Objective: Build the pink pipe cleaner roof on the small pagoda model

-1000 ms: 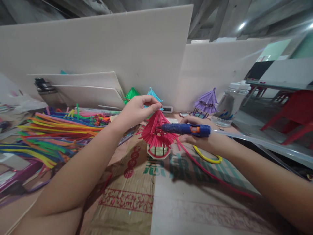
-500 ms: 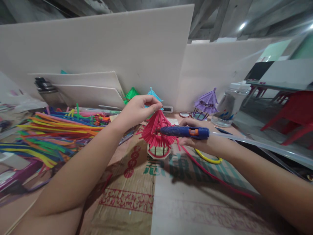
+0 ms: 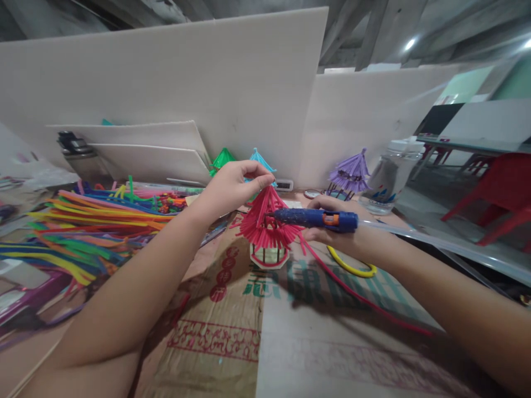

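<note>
A small pavilion model with a red pipe-cleaner roof (image 3: 261, 224) stands on a printed cardboard sheet (image 3: 232, 331). My left hand (image 3: 232, 185) pinches the tip of that roof, fingers closed on it. My right hand (image 3: 332, 235) grips a blue hot glue gun (image 3: 315, 219), held level, with its nozzle at the right side of the roof. A clear glue stick (image 3: 415, 232) juts out behind the gun to the right. A long red pipe cleaner (image 3: 352, 293) trails from the model across the cardboard.
A heap of coloured pipe cleaners (image 3: 83, 226) fills the left. Green (image 3: 222, 159), blue (image 3: 260, 159) and purple (image 3: 350, 174) models stand by the white boards (image 3: 166, 94). A yellow ring (image 3: 352, 268), a plastic jar (image 3: 390, 177) and red chairs (image 3: 498, 193) lie right.
The glue gun dipped slightly and came back up by the roof's right side. My left hand keeps its pinch on the roof tip.
</note>
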Demonstrator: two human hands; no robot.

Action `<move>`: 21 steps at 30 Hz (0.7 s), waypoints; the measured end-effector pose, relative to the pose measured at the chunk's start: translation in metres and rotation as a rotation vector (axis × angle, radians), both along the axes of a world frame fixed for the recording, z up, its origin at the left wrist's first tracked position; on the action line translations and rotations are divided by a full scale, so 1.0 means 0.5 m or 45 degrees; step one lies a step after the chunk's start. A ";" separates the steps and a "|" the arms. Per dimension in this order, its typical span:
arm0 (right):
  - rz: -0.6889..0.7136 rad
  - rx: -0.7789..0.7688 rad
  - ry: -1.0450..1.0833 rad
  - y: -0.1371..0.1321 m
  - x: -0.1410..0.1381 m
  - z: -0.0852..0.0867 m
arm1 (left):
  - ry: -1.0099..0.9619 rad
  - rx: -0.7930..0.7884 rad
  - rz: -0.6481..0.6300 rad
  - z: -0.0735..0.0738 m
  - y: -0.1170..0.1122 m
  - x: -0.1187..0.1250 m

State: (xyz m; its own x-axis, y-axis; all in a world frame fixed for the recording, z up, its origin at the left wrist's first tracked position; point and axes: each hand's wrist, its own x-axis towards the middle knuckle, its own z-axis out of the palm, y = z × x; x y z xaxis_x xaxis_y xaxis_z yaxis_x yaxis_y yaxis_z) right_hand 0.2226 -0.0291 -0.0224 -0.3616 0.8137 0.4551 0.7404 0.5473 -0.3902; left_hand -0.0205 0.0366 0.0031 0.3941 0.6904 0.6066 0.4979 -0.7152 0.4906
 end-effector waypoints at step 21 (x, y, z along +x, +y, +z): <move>-0.008 -0.125 0.128 -0.004 0.009 0.016 | -0.013 -0.007 0.010 -0.001 0.000 0.001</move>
State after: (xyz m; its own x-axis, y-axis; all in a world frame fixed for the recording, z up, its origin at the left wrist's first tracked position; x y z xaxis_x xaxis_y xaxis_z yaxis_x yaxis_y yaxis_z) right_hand 0.2271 -0.0313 -0.0143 -0.3128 0.8583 0.4069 0.6980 0.4982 -0.5143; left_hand -0.0202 0.0367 0.0028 0.3824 0.6971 0.6065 0.4988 -0.7083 0.4996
